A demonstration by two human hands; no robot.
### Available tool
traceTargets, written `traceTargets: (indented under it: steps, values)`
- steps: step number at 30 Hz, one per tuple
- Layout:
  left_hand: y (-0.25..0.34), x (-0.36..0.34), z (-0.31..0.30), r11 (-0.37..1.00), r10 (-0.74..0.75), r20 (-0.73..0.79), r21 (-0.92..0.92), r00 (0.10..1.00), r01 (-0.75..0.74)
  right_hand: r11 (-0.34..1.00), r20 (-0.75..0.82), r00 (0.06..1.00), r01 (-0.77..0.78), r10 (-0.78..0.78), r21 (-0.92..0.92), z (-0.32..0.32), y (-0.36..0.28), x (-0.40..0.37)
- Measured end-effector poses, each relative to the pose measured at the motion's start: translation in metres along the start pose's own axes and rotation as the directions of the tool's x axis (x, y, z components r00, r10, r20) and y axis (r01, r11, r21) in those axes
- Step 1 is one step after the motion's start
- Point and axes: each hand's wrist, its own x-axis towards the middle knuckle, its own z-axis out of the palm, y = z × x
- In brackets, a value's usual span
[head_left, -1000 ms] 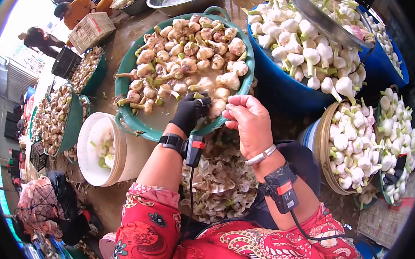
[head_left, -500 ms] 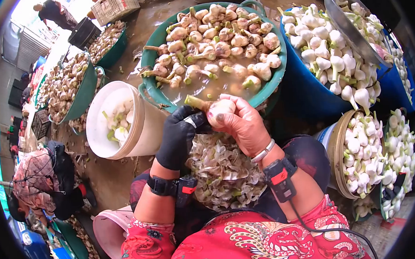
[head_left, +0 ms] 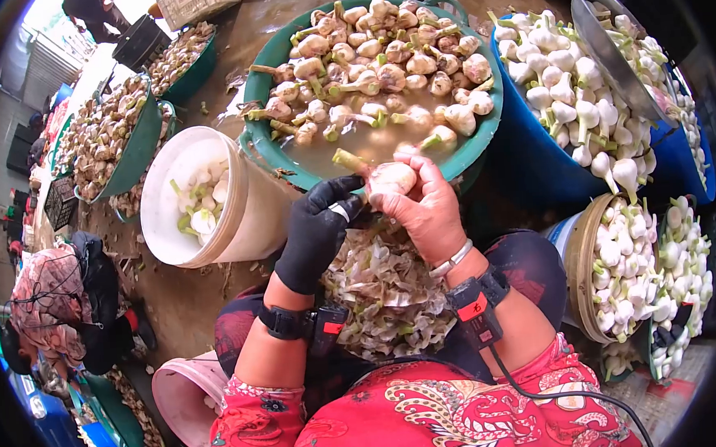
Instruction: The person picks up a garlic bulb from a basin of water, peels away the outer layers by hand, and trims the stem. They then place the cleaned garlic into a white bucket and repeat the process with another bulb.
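Note:
Both hands hold one garlic bulb (head_left: 393, 178) with a short green-brown stem pointing up and left, just over the near rim of a green tub (head_left: 259, 107). My left hand (head_left: 317, 226), in a black glove, has its fingers closed at the bulb's stem side. The bare right hand (head_left: 427, 215) grips the bulb's right side between thumb and fingers. Unpeeled garlic bulbs (head_left: 381, 58) fill the tub, some lying in murky water (head_left: 354, 152). Below my hands lies a heap of peeled garlic skins (head_left: 387, 299).
A white bucket (head_left: 246, 202) with several peeled bulbs stands left, a pink bucket (head_left: 180, 390) nearer me. At right are a blue tub (head_left: 525, 144) and a bucket (head_left: 577, 251) of white garlic. Another person (head_left: 91, 14) is at the far left.
The garlic bulb has shifted slightly right and down, with more pale surface showing. My left fingers have moved a little on it. The whole view has shifted slightly.

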Motion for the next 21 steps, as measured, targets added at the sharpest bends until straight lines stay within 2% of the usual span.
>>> traceTargets:
  steps: [1,2,3,4,5,6,7,8,9,10,12,14,16,17,19,21]
  values:
    - [-0.004,0.0,-0.003,0.987,0.064,0.011,0.15,0.998,-0.065,0.999,-0.043,0.999,0.017,-0.019,-0.038,-0.003,-0.001,0.002]
    - [-0.006,-0.001,-0.008,0.987,0.062,0.014,0.15,0.998,-0.063,0.999,-0.047,0.999,0.017,-0.019,-0.039,-0.006,-0.004,0.004]
    - [-0.005,-0.002,-0.012,0.782,0.067,0.163,0.605,0.984,-0.153,1.0,-0.069,0.997,-0.016,0.018,0.022,-0.009,-0.009,0.006]
    - [-0.004,-0.003,-0.014,0.377,0.002,0.292,0.886,0.956,-0.271,0.995,-0.087,0.995,-0.047,0.055,0.083,-0.01,-0.016,0.007]
    - [-0.006,-0.009,-0.014,0.477,0.078,0.318,0.82,0.945,-0.315,0.987,-0.038,0.994,-0.093,0.099,0.127,-0.011,-0.022,0.007]
    - [-0.006,-0.009,-0.011,0.476,0.078,0.318,0.821,0.945,-0.315,0.987,-0.037,0.994,-0.093,0.099,0.128,-0.01,-0.025,0.005]
    - [0.0,-0.01,-0.005,0.813,0.089,0.157,0.559,0.984,-0.163,0.988,-0.002,0.995,-0.099,0.1,0.12,-0.008,-0.026,0.002]
    - [0.006,-0.013,-0.001,0.986,0.023,0.001,0.164,1.0,-0.023,0.988,0.033,0.994,-0.108,0.105,0.113,-0.006,-0.026,-0.002]
    - [0.015,-0.009,-0.002,0.997,0.014,-0.017,0.079,1.0,-0.013,0.999,0.073,0.997,0.026,-0.024,-0.021,-0.01,-0.01,-0.002]
    - [0.018,-0.008,-0.001,0.997,0.016,-0.025,0.078,1.0,-0.014,1.0,0.081,0.996,0.022,-0.021,-0.021,-0.007,-0.011,-0.005]
    - [0.021,-0.007,0.006,0.989,0.005,-0.047,-0.149,0.999,-0.012,0.939,0.166,0.981,0.148,-0.1,-0.311,0.002,-0.013,-0.014]
    - [0.014,-0.003,0.004,0.986,-0.009,-0.045,-0.166,0.999,0.001,0.926,0.164,0.979,0.173,-0.123,-0.335,0.005,-0.01,-0.017]
    - [0.014,-0.004,0.002,0.987,-0.04,-0.013,-0.156,0.999,0.038,0.997,0.096,0.993,-0.074,0.073,0.008,0.005,-0.009,-0.018]
    - [0.015,-0.004,0.002,0.987,-0.041,-0.008,-0.156,0.999,0.039,0.997,0.091,0.993,-0.072,0.071,0.007,0.003,-0.009,-0.018]
    - [0.02,-0.009,0.002,0.98,-0.049,0.066,-0.191,0.997,0.06,0.96,0.083,0.978,-0.206,0.194,0.19,0.0,-0.009,-0.017]
    - [0.021,-0.01,0.001,0.979,-0.048,0.06,-0.193,0.997,0.059,0.945,0.103,0.968,-0.245,0.227,0.218,-0.003,-0.007,-0.015]
